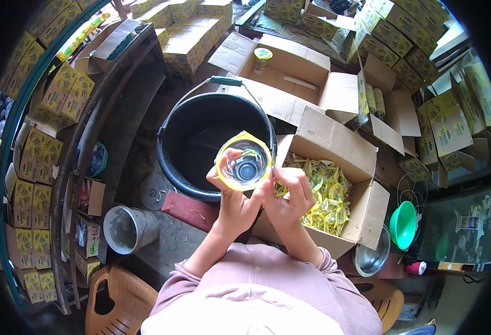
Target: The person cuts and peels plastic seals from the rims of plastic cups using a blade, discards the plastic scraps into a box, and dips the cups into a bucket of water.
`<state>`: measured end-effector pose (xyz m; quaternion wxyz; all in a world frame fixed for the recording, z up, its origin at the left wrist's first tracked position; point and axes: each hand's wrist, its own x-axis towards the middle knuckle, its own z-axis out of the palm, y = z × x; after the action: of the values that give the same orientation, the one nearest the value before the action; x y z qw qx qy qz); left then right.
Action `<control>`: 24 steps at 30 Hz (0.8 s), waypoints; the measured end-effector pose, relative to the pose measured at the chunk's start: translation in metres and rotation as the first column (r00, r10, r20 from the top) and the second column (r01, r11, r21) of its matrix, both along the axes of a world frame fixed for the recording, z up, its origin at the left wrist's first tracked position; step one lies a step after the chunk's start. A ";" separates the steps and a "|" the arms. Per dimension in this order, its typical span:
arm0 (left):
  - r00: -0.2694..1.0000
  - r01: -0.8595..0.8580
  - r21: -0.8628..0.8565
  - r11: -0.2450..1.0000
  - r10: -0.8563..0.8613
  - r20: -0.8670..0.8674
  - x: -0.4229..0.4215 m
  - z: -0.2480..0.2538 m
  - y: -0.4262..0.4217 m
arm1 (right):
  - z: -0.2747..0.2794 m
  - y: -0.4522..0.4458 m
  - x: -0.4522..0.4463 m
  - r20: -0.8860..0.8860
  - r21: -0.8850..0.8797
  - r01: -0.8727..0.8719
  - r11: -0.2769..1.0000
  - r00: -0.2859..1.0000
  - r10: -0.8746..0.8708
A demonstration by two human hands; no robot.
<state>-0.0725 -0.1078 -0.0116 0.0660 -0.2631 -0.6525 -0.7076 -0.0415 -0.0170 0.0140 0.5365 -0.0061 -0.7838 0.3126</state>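
A clear plastic cup [246, 170] with a yellow rim is held up over the near right edge of a black bucket [170, 162]. My left hand [234, 204] is wrapped round the cup's left and lower side. Close beside the cup's lower right rim, my right hand [290, 195] has its fingers bent and pinched; whatever lies between its fingertips is too small to make out. Just right of that hand, an open cardboard box [363, 215] holds a heap of yellow and clear plastic strips [326, 195].
Behind the bucket, an open carton [290, 61] contains a yellow-lidded cup [262, 54]. A grey pail [131, 229] stands at the left, near a red bench [187, 210]. At the right are a green bowl [403, 225] and a metal bowl [373, 254]. Stacked yellow cartons [195, 39] surround the area.
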 end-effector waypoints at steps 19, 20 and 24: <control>0.988 0.105 -0.076 0.992 -0.095 0.125 0.000 -0.004 -0.009 | -0.001 0.004 0.002 0.013 -0.219 -0.069 0.973 0.997 0.073; 0.991 0.105 -0.112 0.988 -0.095 0.091 -0.001 -0.008 -0.010 | -0.001 0.004 0.003 0.015 -0.216 -0.069 0.974 0.997 0.074; 0.994 0.104 -0.151 0.983 -0.096 0.056 -0.001 -0.006 -0.009 | 0.000 0.003 0.007 0.043 -0.195 -0.068 0.978 0.996 0.078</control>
<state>-0.0737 -0.1163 -0.0179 -0.0059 -0.2827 -0.6925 -0.6637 -0.0342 -0.0139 0.0138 0.5015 -0.0375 -0.7628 0.4065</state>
